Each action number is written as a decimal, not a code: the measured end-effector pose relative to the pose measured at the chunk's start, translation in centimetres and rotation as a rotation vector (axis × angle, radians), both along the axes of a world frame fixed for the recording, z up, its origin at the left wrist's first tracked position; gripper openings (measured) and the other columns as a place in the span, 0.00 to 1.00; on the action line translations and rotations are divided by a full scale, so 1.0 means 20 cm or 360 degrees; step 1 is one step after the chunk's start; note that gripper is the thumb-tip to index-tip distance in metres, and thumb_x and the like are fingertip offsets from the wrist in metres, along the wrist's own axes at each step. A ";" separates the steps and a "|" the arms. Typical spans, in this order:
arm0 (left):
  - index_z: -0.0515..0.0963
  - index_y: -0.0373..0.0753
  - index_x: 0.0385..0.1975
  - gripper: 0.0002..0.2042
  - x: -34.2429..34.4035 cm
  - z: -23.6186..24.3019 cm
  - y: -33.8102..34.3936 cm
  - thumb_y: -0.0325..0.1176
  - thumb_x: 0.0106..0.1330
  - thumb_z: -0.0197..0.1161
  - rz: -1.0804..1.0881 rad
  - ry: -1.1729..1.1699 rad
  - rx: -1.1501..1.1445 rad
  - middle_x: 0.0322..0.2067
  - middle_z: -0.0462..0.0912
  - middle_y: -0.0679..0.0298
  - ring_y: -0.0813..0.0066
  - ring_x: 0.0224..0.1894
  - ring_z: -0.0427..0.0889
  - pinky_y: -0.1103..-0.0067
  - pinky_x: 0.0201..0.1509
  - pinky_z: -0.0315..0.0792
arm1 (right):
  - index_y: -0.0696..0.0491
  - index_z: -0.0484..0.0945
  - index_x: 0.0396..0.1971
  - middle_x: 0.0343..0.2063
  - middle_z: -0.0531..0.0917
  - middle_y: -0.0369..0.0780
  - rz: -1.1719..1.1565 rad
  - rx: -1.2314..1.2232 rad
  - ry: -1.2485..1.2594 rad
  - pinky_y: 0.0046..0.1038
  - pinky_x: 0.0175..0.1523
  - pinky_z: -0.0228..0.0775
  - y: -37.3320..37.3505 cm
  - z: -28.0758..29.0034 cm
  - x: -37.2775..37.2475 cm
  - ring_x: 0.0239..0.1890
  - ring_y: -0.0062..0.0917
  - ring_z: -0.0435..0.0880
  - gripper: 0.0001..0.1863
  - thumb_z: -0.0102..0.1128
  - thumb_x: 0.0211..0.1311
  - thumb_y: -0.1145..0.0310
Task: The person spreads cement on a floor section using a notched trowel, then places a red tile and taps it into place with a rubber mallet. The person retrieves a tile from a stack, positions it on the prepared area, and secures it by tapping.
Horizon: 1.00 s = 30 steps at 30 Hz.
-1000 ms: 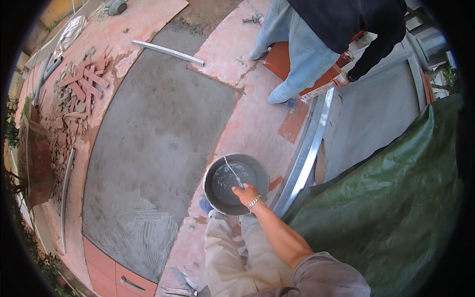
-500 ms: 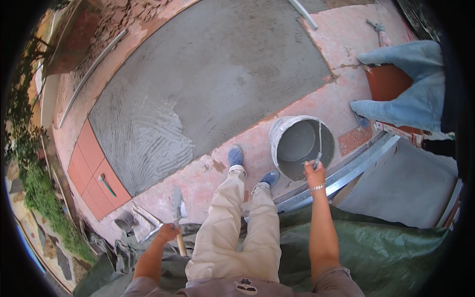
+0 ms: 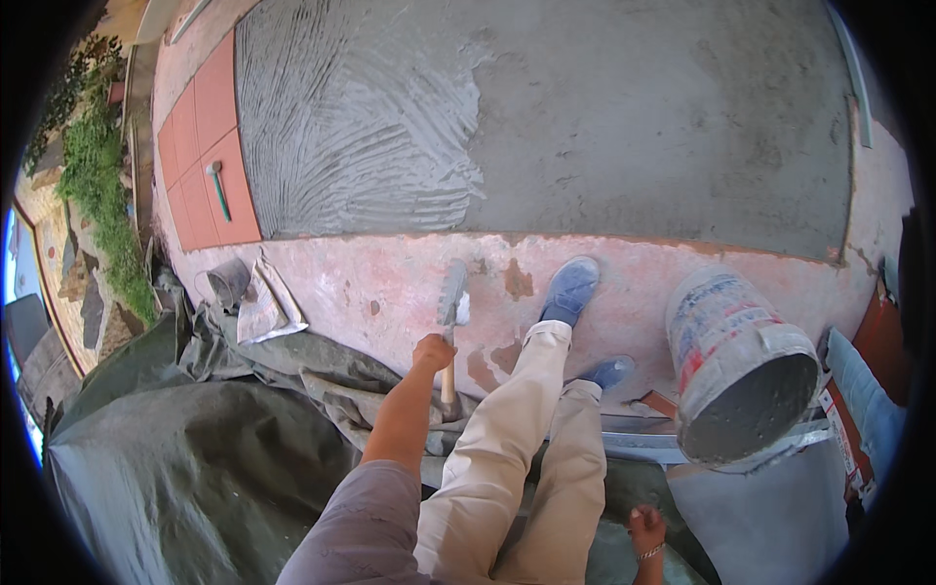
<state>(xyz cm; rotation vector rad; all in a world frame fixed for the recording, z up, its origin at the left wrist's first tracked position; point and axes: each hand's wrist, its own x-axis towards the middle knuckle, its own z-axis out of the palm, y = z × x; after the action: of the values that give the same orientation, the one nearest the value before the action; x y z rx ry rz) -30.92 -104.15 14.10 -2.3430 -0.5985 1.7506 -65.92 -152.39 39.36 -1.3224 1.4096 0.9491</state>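
Gripping a trowel (image 3: 452,292), left hand (image 3: 434,352) has bare floor (image 3: 400,278) before the mortar edge (image 3: 556,235); whether right hand (image 3: 645,529) grips, I cannot tell.

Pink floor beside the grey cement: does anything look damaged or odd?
Yes: a brown patch interrupts the pink floor between the trowel and the left shoe; the surface looks chipped or worn away there.

Bare left hand (image 3: 434,352) partly hides the grey-bladed, wooden-handled trowel (image 3: 451,300); right rim crops a co-worker's light-blue denim leg (image 3: 863,395).
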 end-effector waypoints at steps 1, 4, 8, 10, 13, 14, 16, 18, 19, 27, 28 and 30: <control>0.83 0.37 0.45 0.25 -0.01 -0.09 0.00 0.53 0.60 0.66 0.0034 -0.0011 -0.0019 0.51 0.84 0.51 0.54 0.56 0.82 0.64 0.61 0.75 | 0.58 0.77 0.46 0.26 0.82 0.38 -0.0017 0.0044 0.0069 0.25 0.27 0.74 0.01 -0.01 -0.07 0.24 0.24 0.83 0.24 0.66 0.64 0.51; 0.81 0.36 0.49 0.24 -0.06 -0.28 0.00 0.50 0.61 0.67 0.0072 -0.0031 -0.0024 0.54 0.82 0.49 0.52 0.58 0.80 0.64 0.62 0.74 | 0.56 0.77 0.44 0.25 0.82 0.38 -0.0232 0.0052 0.0256 0.24 0.25 0.73 0.03 -0.06 -0.20 0.23 0.24 0.84 0.22 0.67 0.63 0.52; 0.75 0.36 0.57 0.25 -0.16 -0.39 0.01 0.43 0.63 0.64 0.0274 -0.0165 0.0027 0.56 0.80 0.47 0.50 0.60 0.78 0.63 0.64 0.72 | 0.54 0.77 0.43 0.27 0.84 0.39 -0.0496 -0.0057 0.0426 0.25 0.25 0.74 0.03 -0.06 -0.18 0.24 0.25 0.85 0.20 0.68 0.63 0.54; 0.73 0.38 0.61 0.27 -0.22 -0.36 0.03 0.42 0.63 0.63 0.0251 -0.0122 0.0065 0.57 0.80 0.48 0.49 0.62 0.76 0.63 0.66 0.71 | 0.54 0.77 0.43 0.28 0.85 0.40 -0.0456 -0.0031 0.0412 0.24 0.26 0.75 0.02 -0.01 -0.11 0.25 0.25 0.85 0.19 0.67 0.64 0.55; 0.76 0.39 0.59 0.25 -0.29 -0.20 0.08 0.42 0.62 0.65 0.0098 0.0010 -0.0061 0.58 0.79 0.49 0.52 0.58 0.80 0.62 0.61 0.76 | 0.59 0.79 0.43 0.29 0.85 0.40 -0.0525 -0.0052 0.0358 0.25 0.33 0.76 0.02 0.14 0.00 0.26 0.24 0.84 0.17 0.65 0.65 0.60; 0.78 0.36 0.56 0.22 -0.29 -0.13 0.10 0.40 0.64 0.64 0.0145 0.0089 -0.0131 0.58 0.80 0.52 0.56 0.54 0.83 0.62 0.57 0.79 | 0.58 0.79 0.43 0.29 0.85 0.40 -0.0476 -0.0034 0.0285 0.25 0.33 0.76 0.02 0.19 0.02 0.27 0.23 0.84 0.17 0.65 0.65 0.59; 0.84 0.40 0.47 0.17 -0.27 0.05 0.13 0.34 0.58 0.65 -0.0842 0.0257 -0.0516 0.52 0.84 0.55 0.57 0.58 0.80 0.65 0.62 0.75 | 0.58 0.80 0.44 0.29 0.86 0.39 -0.0429 -0.0020 0.0161 0.25 0.34 0.76 0.02 0.26 0.05 0.28 0.22 0.84 0.17 0.64 0.66 0.58; 0.85 0.47 0.46 0.16 -0.20 0.27 0.10 0.41 0.59 0.68 -0.1714 0.0857 -0.0619 0.51 0.85 0.66 0.69 0.57 0.81 0.72 0.59 0.76 | 0.58 0.81 0.44 0.29 0.86 0.38 -0.0374 -0.0029 0.0062 0.24 0.36 0.76 0.02 0.35 0.07 0.29 0.21 0.84 0.18 0.64 0.66 0.58; 0.87 0.52 0.41 0.13 -0.18 0.41 0.06 0.44 0.58 0.70 -0.1885 0.0768 -0.0613 0.45 0.87 0.71 0.74 0.54 0.82 0.74 0.53 0.77 | 0.59 0.81 0.45 0.30 0.86 0.38 -0.0336 -0.0017 0.0043 0.24 0.37 0.76 0.02 0.39 0.07 0.29 0.20 0.84 0.18 0.64 0.66 0.58; 0.78 0.35 0.24 0.11 0.07 1.46 -0.21 0.33 0.67 0.60 0.0326 0.0022 -0.0439 0.19 0.83 0.59 0.71 0.14 0.79 0.74 0.12 0.69 | 0.58 0.82 0.47 0.38 0.88 0.44 -0.0436 -0.0091 -0.0204 0.30 0.43 0.79 0.10 0.70 0.06 0.36 0.27 0.89 0.22 0.63 0.65 0.53; 0.78 0.36 0.26 0.10 0.08 1.55 -0.23 0.34 0.67 0.60 0.0357 -0.0004 -0.0490 0.21 0.83 0.60 0.72 0.16 0.80 0.75 0.14 0.70 | 0.57 0.82 0.47 0.40 0.89 0.45 -0.0475 -0.0080 -0.0245 0.32 0.45 0.79 0.09 0.74 0.05 0.39 0.29 0.89 0.23 0.63 0.64 0.52; 0.80 0.44 0.40 0.09 0.13 1.68 -0.27 0.38 0.65 0.62 -0.0463 0.0186 -0.0867 0.33 0.85 0.61 0.67 0.33 0.83 0.71 0.34 0.75 | 0.55 0.83 0.47 0.42 0.88 0.45 -0.0389 -0.0188 -0.0277 0.34 0.51 0.77 0.06 0.81 0.01 0.45 0.34 0.87 0.25 0.62 0.62 0.49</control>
<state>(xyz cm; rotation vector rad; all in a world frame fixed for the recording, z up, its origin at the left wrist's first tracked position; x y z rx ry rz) -28.29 -109.45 47.74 -2.4508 0.2676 2.0745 -65.74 -151.11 55.46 -1.2516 1.4692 0.5832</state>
